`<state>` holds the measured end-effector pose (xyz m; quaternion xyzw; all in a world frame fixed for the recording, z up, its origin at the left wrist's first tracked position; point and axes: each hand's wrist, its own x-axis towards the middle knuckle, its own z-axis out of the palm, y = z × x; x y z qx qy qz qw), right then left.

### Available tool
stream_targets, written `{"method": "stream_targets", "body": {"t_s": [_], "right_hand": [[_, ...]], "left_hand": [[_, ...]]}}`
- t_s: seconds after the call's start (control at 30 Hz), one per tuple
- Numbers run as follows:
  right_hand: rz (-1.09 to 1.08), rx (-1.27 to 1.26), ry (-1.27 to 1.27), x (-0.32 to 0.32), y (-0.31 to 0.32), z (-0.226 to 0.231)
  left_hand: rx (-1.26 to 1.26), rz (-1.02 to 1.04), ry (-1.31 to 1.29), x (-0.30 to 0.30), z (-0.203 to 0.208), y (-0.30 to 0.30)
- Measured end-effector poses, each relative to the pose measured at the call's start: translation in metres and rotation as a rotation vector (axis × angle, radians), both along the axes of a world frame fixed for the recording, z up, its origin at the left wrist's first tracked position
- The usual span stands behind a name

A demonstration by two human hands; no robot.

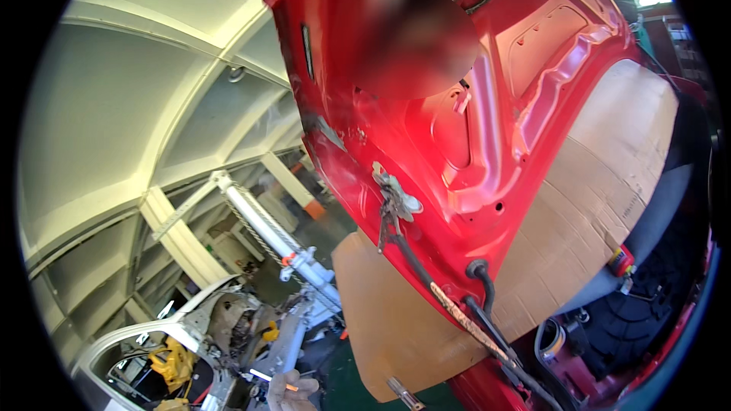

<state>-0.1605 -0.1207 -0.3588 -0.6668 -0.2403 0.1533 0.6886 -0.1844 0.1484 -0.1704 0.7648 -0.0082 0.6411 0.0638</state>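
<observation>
My left hand (293, 394), in a pale grey glove, shows at the lower edge, cut off by the frame. Its fingers are closed around a thin white stick (262, 374) with an orange end, which looks like a cigarette. My right hand is out of view. A short metal cylinder (403, 393) juts up from the lower edge; what holds it does not show. Above stands a red car panel (426, 137), tilted, with a grey metal latch or hinge (396, 196) and black cables (415, 262) on it. A blurred patch covers its upper part.
A brown cardboard sheet (579, 213) lies behind and below the panel. To the right are a small red can (621, 260) and a black ribbed mat or tyre (624, 327). A stripped white car body (114, 354) and a light-blue post with a chain (263, 217) stand at left.
</observation>
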Motion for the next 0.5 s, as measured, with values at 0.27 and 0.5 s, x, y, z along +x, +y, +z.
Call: {"method": "stream_targets", "body": {"t_s": [0.27,0.5], "right_hand": [[0.129,-0.096,0.130,0.009,-0.011,-0.032],[0.144,-0.111,0.105,0.010,-0.013,-0.041]], "left_hand": [[-0.445,-0.320,-0.018,-0.017,-0.002,-0.037],[0.111,0.132,0.199,-0.008,0.006,-0.049]]}}
